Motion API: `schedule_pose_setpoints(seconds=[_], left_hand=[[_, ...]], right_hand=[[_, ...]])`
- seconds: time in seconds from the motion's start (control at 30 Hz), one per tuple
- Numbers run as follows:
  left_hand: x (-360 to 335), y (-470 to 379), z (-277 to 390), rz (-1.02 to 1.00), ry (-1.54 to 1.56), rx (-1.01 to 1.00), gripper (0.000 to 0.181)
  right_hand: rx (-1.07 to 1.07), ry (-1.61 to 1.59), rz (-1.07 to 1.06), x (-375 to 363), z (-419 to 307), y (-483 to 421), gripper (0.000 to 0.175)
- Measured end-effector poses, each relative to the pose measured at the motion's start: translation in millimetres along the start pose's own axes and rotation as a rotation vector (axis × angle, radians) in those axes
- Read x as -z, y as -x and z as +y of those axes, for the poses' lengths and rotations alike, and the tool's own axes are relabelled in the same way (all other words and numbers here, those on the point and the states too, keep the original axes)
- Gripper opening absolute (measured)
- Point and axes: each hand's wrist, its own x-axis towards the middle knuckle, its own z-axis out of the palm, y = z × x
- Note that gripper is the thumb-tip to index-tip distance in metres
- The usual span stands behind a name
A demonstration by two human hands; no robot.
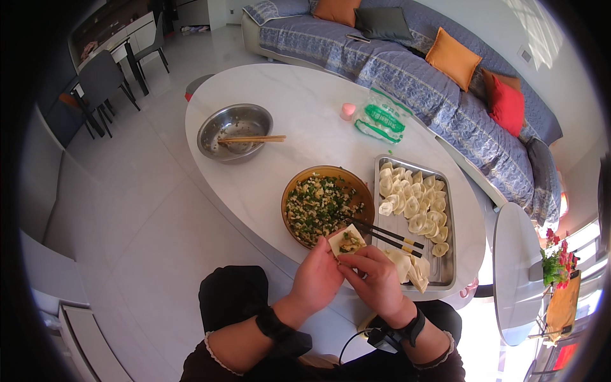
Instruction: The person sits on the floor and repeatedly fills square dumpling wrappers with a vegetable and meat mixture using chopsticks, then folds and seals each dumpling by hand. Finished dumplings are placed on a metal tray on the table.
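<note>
A square dough wrapper with a small heap of green and pale filling rests on the fingers of my left hand. My right hand pinches the wrapper's near edge between thumb and fingers. Just beyond is a brown bowl of chopped filling, with black chopsticks leaning over its rim toward the tray. To the right, a metal tray carries rows of folded dumplings. A stack of plain wrappers lies at the tray's near end, partly behind my right hand.
A steel bowl with food residue holds wooden chopsticks at the table's left. Toward the back lie a green-printed plastic bag and a small pink-topped item. A sofa borders the far side; a round side table stands right.
</note>
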Motion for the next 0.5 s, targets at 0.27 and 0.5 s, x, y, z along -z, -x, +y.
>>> schedule_pose_setpoints(seconds=[0.27,0.5], left_hand=[[2.1,-0.5,-3.1,-0.041,0.057,-0.013,0.048],[2.9,0.0,-0.3,-0.018,0.037,-0.011,0.053]], right_hand=[[-0.023,0.017,0.016,1.0,2.9,-0.9,0.012],[0.108,0.141,0.059,12.6,6.9,-1.1,0.021]])
